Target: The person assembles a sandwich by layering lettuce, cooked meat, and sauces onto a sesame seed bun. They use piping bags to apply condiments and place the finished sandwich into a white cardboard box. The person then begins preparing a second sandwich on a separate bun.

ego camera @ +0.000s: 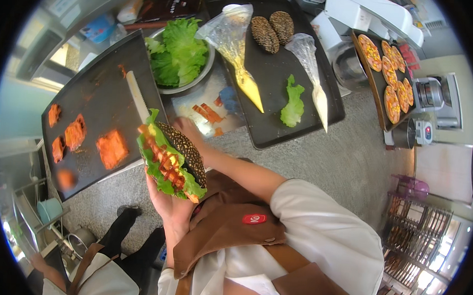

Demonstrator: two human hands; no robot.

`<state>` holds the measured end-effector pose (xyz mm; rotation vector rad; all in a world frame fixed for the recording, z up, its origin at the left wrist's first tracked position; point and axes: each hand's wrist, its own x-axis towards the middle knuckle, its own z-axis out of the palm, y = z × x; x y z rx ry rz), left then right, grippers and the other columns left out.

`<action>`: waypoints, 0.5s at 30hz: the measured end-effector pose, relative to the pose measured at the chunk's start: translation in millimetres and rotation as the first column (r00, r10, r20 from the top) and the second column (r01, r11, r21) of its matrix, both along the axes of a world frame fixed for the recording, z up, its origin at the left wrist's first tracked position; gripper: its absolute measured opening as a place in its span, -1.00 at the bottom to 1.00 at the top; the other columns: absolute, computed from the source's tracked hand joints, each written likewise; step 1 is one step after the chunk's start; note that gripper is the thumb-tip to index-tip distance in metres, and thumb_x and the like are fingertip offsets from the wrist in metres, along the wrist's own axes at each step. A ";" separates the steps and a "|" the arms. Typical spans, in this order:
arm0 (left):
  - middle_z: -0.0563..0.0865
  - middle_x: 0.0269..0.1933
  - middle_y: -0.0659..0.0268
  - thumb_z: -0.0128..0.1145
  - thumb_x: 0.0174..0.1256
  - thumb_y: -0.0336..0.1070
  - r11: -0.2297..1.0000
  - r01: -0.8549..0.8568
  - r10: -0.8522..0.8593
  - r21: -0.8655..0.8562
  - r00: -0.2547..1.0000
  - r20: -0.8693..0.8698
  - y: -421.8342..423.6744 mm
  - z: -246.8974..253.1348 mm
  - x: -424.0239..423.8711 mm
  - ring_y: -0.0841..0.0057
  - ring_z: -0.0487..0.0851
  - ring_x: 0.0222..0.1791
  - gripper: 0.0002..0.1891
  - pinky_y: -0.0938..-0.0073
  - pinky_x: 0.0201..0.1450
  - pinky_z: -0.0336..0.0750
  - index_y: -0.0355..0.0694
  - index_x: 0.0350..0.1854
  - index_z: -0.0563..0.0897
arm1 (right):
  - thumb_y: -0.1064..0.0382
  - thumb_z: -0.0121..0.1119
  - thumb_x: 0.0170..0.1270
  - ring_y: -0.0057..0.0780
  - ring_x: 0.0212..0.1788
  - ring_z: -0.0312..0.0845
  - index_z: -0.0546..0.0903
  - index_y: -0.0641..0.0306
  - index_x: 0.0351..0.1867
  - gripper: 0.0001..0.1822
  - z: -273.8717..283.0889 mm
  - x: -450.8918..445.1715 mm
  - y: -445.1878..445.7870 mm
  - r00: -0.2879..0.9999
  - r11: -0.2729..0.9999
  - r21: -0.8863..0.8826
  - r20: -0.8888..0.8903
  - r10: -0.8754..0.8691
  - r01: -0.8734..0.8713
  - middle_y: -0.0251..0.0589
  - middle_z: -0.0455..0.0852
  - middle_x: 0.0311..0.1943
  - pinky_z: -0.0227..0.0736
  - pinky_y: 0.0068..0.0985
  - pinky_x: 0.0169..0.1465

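A dark seeded bun sandwich (170,160) with lettuce, strips of filling and red sauce rests in my left hand (168,202), fingers mostly hidden beneath it. My right hand (189,129) is blurred behind the bun, near a plastic sheet (203,126) bearing orange-red meat strips (208,112); its fingers are partly hidden. A serrated knife (137,97) lies on the left baking tray (105,70), beside the sandwich. That tray also holds several red-coated meat pieces (112,149). Lettuce (179,52) fills a metal bowl (210,63) between the trays.
On another dark tray (256,138) lie a yellow-filled piping bag (249,86), a white-filled one (319,103), two seeded buns (265,35) and a lettuce leaf (293,102). Topped breads fill a tray (375,90) at the right. A co-worker (100,276) stands lower left.
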<state>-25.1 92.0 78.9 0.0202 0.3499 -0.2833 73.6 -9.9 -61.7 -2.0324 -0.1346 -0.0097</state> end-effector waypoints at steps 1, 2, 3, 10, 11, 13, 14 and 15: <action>0.47 0.49 0.25 -0.11 0.61 0.17 1.000 0.022 -0.022 0.006 0.999 0.039 -0.8 0.7 2.7 0.21 0.42 0.45 -0.40 0.04 0.53 0.26 -0.08 0.52 0.40 | 0.20 0.11 0.41 0.12 0.18 0.43 0.54 0.35 0.05 -0.69 18.0 -18.2 -12.1 0.997 0.999 0.026 0.060 0.038 -0.040 0.14 0.48 0.07 0.37 -0.14 0.26; 0.49 0.47 0.25 -0.11 0.61 0.18 0.999 0.030 -0.030 0.017 0.999 0.012 -1.4 0.1 5.0 0.21 0.43 0.44 -0.39 0.04 0.51 0.28 -0.08 0.51 0.40 | 0.24 0.14 0.39 0.12 0.19 0.43 0.53 0.35 0.11 -0.66 24.2 -34.3 -23.5 0.994 0.993 0.103 0.098 0.054 -0.065 0.15 0.47 0.09 0.38 -0.16 0.26; 0.49 0.47 0.23 -0.09 0.60 0.18 0.998 0.064 -0.064 0.007 0.998 -0.020 -3.6 -0.6 5.7 0.19 0.43 0.44 -0.39 0.02 0.50 0.29 -0.09 0.51 0.40 | 0.28 0.16 0.37 0.12 0.21 0.43 0.52 0.35 0.17 -0.62 32.4 -49.9 -37.7 0.988 0.981 0.174 0.141 0.065 -0.090 0.16 0.46 0.12 0.39 -0.18 0.27; 0.54 0.43 0.26 -0.03 0.58 0.16 0.980 0.166 -0.169 0.107 0.985 0.020 -16.4 13.7 46.3 0.23 0.49 0.39 -0.40 0.06 0.48 0.33 -0.08 0.50 0.42 | 0.23 0.24 0.44 -0.21 -0.15 0.68 0.63 0.27 0.00 -0.79 84.0 -150.1 -169.6 0.935 0.999 0.036 -0.353 0.021 -0.008 -0.10 0.68 -0.13 0.58 -0.35 -0.01; 0.54 0.43 0.26 -0.03 0.58 0.16 0.978 0.182 -0.184 0.099 0.983 0.015 -18.4 16.0 51.0 0.22 0.48 0.39 -0.40 0.06 0.48 0.33 -0.08 0.50 0.42 | 0.19 0.24 0.46 -0.21 -0.13 0.68 0.64 0.27 0.01 -0.77 58.3 -171.0 -198.6 0.845 0.998 0.036 -0.534 -0.027 0.055 -0.12 0.70 -0.13 0.58 -0.35 0.00; 0.53 0.43 0.25 -0.04 0.59 0.15 0.976 0.198 -0.201 0.087 0.979 0.035 -19.2 23.4 59.9 0.22 0.48 0.40 -0.41 0.06 0.49 0.32 -0.09 0.49 0.42 | 0.11 0.22 0.48 -0.23 -0.12 0.67 0.66 0.22 0.09 -0.70 30.7 -209.7 -230.6 0.693 0.998 0.054 -0.721 0.015 0.034 -0.15 0.72 -0.11 0.58 -0.37 0.02; 0.53 0.44 0.24 -0.04 0.59 0.15 0.977 0.198 -0.202 0.083 0.979 0.041 -18.6 24.6 62.3 0.22 0.48 0.40 -0.41 0.06 0.49 0.32 -0.09 0.49 0.42 | 0.06 0.20 0.49 -0.25 -0.11 0.67 0.66 0.18 0.16 -0.65 26.9 -223.5 -236.6 0.664 0.996 0.073 -0.742 0.094 -0.059 -0.15 0.72 -0.09 0.58 -0.39 0.03; 0.52 0.44 0.24 -0.04 0.59 0.14 0.977 0.198 -0.202 0.079 0.979 0.043 -16.5 25.1 62.9 0.23 0.48 0.40 -0.41 0.06 0.49 0.32 -0.09 0.49 0.42 | 0.03 0.19 0.50 -0.28 -0.12 0.66 0.65 0.14 0.20 -0.62 21.8 -234.8 -236.6 0.750 0.995 -0.015 -0.658 0.068 -0.104 -0.14 0.71 -0.07 0.57 -0.39 0.04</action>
